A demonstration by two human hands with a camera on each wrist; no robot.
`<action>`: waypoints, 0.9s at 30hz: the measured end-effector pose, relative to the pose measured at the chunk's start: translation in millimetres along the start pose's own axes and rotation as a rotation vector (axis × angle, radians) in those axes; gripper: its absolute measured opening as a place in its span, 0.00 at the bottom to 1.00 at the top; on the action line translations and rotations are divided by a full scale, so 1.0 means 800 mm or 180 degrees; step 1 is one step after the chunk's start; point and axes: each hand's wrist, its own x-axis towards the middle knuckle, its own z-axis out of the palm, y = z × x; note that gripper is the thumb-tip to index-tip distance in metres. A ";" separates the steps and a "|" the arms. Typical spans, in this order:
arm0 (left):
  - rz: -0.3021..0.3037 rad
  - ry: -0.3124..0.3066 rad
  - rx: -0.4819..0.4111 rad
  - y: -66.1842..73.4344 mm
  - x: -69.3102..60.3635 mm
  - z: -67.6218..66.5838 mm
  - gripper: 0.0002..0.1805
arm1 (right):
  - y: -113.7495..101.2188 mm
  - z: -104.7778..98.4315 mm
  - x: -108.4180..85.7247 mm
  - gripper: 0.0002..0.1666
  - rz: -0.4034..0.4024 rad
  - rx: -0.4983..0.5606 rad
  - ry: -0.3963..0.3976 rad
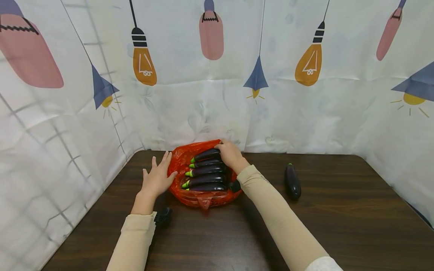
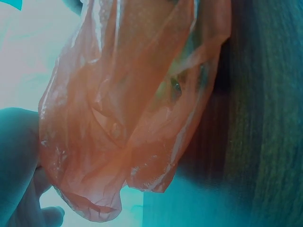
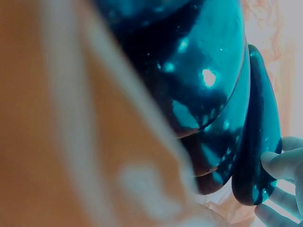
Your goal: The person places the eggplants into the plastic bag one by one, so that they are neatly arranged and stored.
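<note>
A red plastic bag (image 1: pixel 204 200) lies spread on the table, its mouth facing up. Several dark eggplants (image 1: pixel 207 179) with green stem ends rest side by side in it, stems to the left. My right hand (image 1: pixel 232 156) grips the blunt end of the farthest eggplant (image 1: pixel 207 154); the right wrist view shows thumb and fingers around this eggplant (image 3: pixel 259 137). At the bag's left rim is my left hand (image 1: pixel 157 177), fingers spread and thumb against the plastic. The left wrist view has the bag's translucent side (image 2: pixel 109 118) close up.
One more eggplant (image 1: pixel 292 182) lies on the dark wooden table (image 1: pixel 339 203) to the right of the bag. A white patterned curtain (image 1: pixel 210 105) hangs behind the table and along its sides. A black wrist device (image 1: pixel 164 215) is on the left wrist.
</note>
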 end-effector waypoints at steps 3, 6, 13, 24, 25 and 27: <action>0.0014 -0.0013 0.0004 0.000 0.000 0.000 0.43 | 0.002 0.000 0.000 0.20 -0.0009 0.0076 -0.0004; 0.0023 -0.0028 0.0005 0.000 -0.001 0.000 0.43 | 0.005 -0.001 0.000 0.20 -0.0018 0.0129 -0.0018; 0.0023 -0.0042 -0.0030 0.000 -0.001 -0.002 0.43 | 0.007 -0.011 0.001 0.20 0.0084 0.0215 -0.0179; 0.0051 -0.0061 -0.0097 -0.003 -0.001 -0.002 0.43 | 0.006 -0.029 -0.010 0.20 0.0076 0.0237 -0.0380; 0.0051 -0.0063 -0.0097 -0.003 -0.001 -0.001 0.43 | 0.006 -0.030 -0.011 0.20 0.0078 0.0243 -0.0394; 0.0049 -0.0063 -0.0106 -0.003 0.000 0.000 0.44 | 0.007 -0.034 -0.015 0.20 0.0068 0.0275 -0.0408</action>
